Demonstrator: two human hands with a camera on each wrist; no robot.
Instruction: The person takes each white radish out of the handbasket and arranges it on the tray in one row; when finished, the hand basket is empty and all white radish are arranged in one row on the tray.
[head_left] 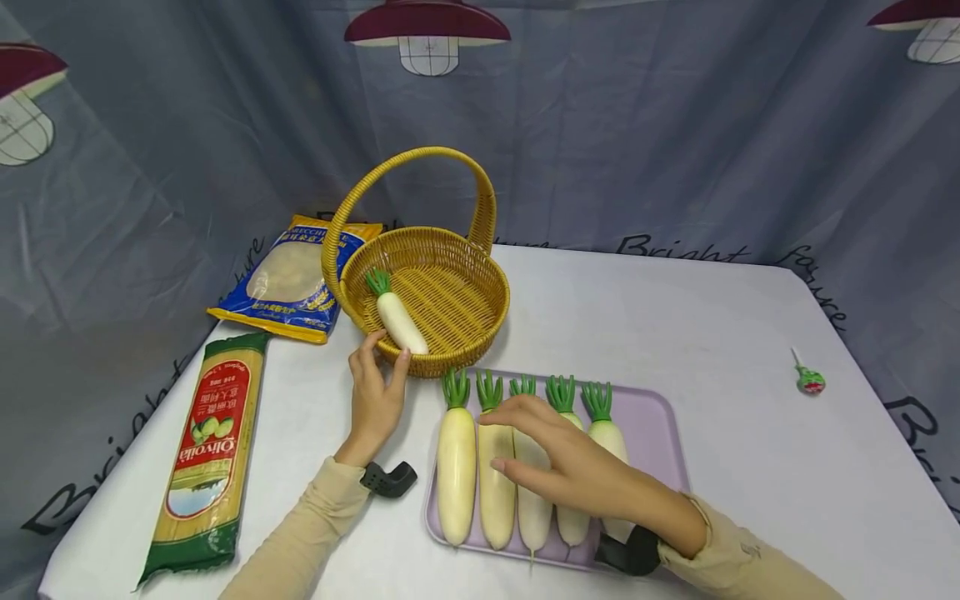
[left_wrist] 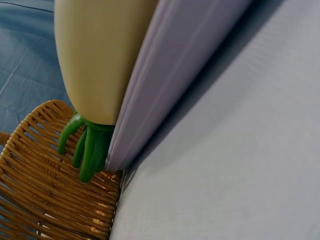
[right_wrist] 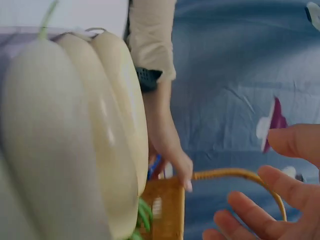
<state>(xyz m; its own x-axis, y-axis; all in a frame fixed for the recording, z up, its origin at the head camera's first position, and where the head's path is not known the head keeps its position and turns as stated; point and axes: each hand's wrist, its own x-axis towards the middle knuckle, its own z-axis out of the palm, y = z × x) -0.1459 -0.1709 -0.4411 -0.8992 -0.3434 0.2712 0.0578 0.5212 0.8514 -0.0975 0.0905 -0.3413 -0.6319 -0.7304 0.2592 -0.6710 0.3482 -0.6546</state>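
My left hand (head_left: 377, 408) is at the near left rim of a yellow wicker basket (head_left: 491, 312), thumb and fingertips spread along the edge. Just past those fingertips, one white radish (head_left: 401, 323) with green leaf stubs lies in the basket. My right hand (head_left: 573, 458) hovers over several white radishes (head_left: 456, 475) lying side by side on a lilac tray (head_left: 656, 425), its fingers spread and holding nothing. The right wrist view shows these fingers (right_wrist: 290, 187) apart from the radishes (right_wrist: 47, 135). In the left wrist view a radish (left_wrist: 102, 60) lies along the tray edge; my left hand is outside it.
A blue and yellow pasta bag (head_left: 288, 279) lies behind the basket's left side. A long spaghetti pack (head_left: 210, 450) is on the left of the white table (head_left: 600, 317). Far right lies a green-wrapped lollipop (head_left: 810, 379). Grey cloth (head_left: 637, 125) hangs behind.
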